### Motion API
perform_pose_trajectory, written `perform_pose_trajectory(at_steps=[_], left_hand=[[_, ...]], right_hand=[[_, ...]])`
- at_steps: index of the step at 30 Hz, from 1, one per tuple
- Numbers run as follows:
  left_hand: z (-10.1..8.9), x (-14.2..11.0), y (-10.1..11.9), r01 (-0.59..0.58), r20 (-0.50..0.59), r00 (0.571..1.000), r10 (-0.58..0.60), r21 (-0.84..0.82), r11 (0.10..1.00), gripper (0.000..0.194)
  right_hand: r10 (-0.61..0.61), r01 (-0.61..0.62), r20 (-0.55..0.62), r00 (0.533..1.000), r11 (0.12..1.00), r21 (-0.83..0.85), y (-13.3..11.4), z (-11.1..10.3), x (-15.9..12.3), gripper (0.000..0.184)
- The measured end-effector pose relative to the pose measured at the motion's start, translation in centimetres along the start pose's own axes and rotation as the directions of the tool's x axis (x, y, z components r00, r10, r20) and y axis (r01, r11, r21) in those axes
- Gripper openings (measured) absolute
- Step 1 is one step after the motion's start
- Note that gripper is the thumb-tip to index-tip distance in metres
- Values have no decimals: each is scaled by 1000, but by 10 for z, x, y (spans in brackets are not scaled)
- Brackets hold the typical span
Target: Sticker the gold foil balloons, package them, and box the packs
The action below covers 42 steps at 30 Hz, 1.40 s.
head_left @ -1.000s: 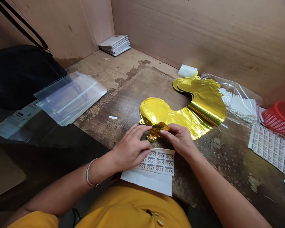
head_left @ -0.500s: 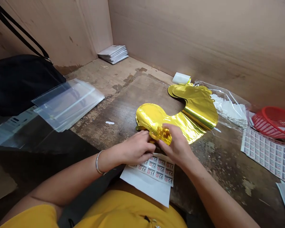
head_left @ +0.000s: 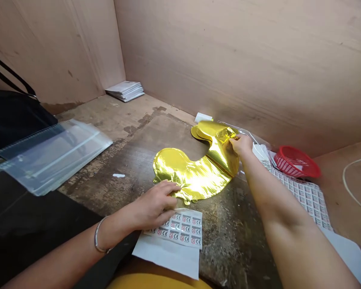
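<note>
Worn brown table (head_left: 174, 134), varnish scuffed & flaking, pale patches toward the back; plain wood back wall (head_left: 228, 60) & left wall (head_left: 78, 48) meet in a corner. Stack of white cards (head_left: 126, 91) sits in that corner. Far L: black bag (head_left: 15, 120), w/ clear plastic sleeves (head_left: 57, 156) beside it, partly over the table edge. Small white scrap (head_left: 118, 175) lies between sleeves & foil. White cable (head_left: 344, 178) curves at far R.

Gold foil (head_left: 198, 172), curved & shiny, lies mid-table, w/ more foil layered at its far R end. White label (head_left: 203, 117) is just behind that end.

L hand (head_left: 156, 204): palm down, wrist low, bracelet (head_left: 96, 239) on it. Fingers open, a bit bent, tips on foil's near edge; thumb apart, over the sticker sheet (head_left: 183, 228), which lies on white paper (head_left: 168, 257) at the table's near edge.

R hand (head_left: 242, 145): arm reaches fwd across the table's R side, thumb & fingers closed on a crumpled bit of foil at the far end. Grip looks like a pinch, tho fingertips are partly hidden.

Beyond R forearm: clear bag (head_left: 261, 154) w/ white pieces, red basket (head_left: 297, 160), & 2nd sticker sheet (head_left: 307, 196) in front of the basket.
</note>
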<state>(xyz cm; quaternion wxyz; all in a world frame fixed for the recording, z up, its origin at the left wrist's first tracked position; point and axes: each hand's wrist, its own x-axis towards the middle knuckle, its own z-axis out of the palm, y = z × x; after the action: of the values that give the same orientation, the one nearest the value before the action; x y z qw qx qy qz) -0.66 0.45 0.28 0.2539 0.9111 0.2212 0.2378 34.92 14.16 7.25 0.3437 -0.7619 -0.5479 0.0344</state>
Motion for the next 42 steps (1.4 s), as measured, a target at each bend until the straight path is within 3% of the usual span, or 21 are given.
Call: perform_pose_trajectory(at_steps=[4,7,8,9,11,13,14,16,19,22,24,27,30,33,37,42], left_hand=[[2,2,-2,-2,-7,1000,2,5,1000,7],[-1,2,0,6,-21,1000,-7,-52,999,7],[-3,1,3,24,-32,999,-27,-96,995,7],[-5,1,7,62,-43,997,-69,-148,987,7],[-10,0,16,193,-28,978,-208,-272,943,10],[-13,-1,25,348,43,931,-362,-402,847,13],[-13,-2,29,406,80,904,-421,-468,784,13],[-13,-5,35,478,143,853,-502,-601,641,14],[-9,-11,39,539,243,776,-582,-735,412,22],[-4,-16,44,572,305,695,-651,-783,244,25],[-2,-18,48,568,294,652,-699,-800,193,23],[1,-18,55,560,288,625,-726,-813,161,21],[3,-17,57,564,313,620,-720,-815,131,20],[4,-17,57,549,291,635,-716,-822,153,20],[4,-20,55,531,239,676,-697,-814,236,21],[4,-24,52,504,185,743,-643,-787,355,23]], right_hand=[[116,-136,-185,976,986,-100,-5,-8,18,13],[46,-69,-205,978,992,-109,-26,-13,-23,22],[-13,-2,-155,988,995,-97,-34,-15,-50,24],[-163,162,-27,986,986,-37,-43,-19,-81,24],[-383,367,274,882,924,107,-59,-28,-148,29],[-400,341,476,784,917,208,-71,-37,-208,33],[-370,291,517,772,928,231,-73,-40,-230,28],[-256,142,542,800,959,244,-72,-41,-258,18],[-99,-67,553,827,960,272,-62,-36,-268,20],[-61,-130,592,804,952,276,-56,-34,-267,22],[-111,-40,569,815,968,247,-57,-37,-267,20],[-318,279,366,875,947,157,-67,-40,-269,13],[-526,509,243,815,851,131,-82,-38,-271,18],[-578,546,267,771,816,190,-92,-30,-274,16],[-531,478,278,800,845,240,-93,-21,-277,7],[-505,453,210,837,855,251,-89,-17,-280,7]])
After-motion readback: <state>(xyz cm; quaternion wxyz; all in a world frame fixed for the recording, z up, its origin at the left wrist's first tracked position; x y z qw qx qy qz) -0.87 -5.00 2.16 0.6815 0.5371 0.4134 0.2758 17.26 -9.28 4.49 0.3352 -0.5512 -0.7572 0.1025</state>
